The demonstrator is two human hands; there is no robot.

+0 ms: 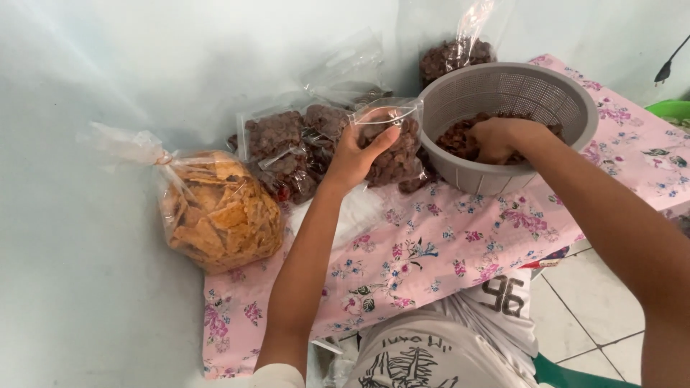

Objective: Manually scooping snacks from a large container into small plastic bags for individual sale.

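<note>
My left hand grips a small clear plastic bag, part filled with dark brown snack pieces, and holds its mouth open beside the basket. My right hand reaches down inside a grey perforated plastic basket, fingers curled into the dark brown snack pieces at its bottom. The basket is tilted toward me on a pink floral tablecloth.
Several filled clear bags of the brown snack lie behind the left hand; another stands behind the basket. A large tied bag of orange chips rests against the pale wall on the left. A green object is at the right edge. Tiled floor lies below right.
</note>
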